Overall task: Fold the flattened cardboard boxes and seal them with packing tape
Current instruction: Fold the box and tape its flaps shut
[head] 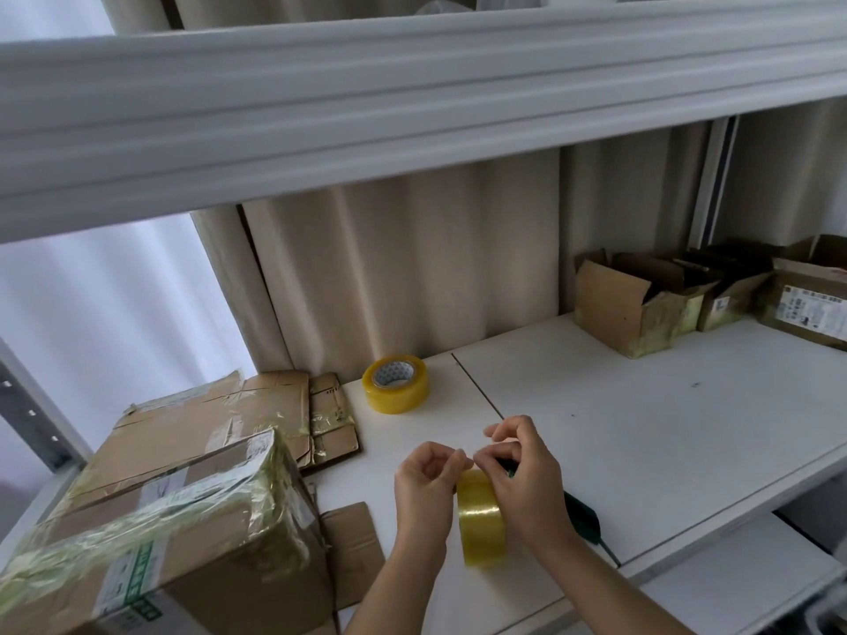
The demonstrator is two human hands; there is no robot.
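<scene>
Both hands are up over the shelf (641, 428), right hand (522, 488) steadying the roll (481, 520), left hand (426, 488) pinching at its top edge, likely hunting the tape's end, taped box (174, 533) waiting just left.

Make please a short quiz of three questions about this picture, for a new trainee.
1. True or false: both hands are at the tape roll in front.
2. How many tape rolls are visible?
3. The sealed box is: A) left of the hands, B) at the far right.

Key:
1. True: the left hand and right hand are on it.
2. Two; the second roll lies on the shelf.
3. A.
</scene>
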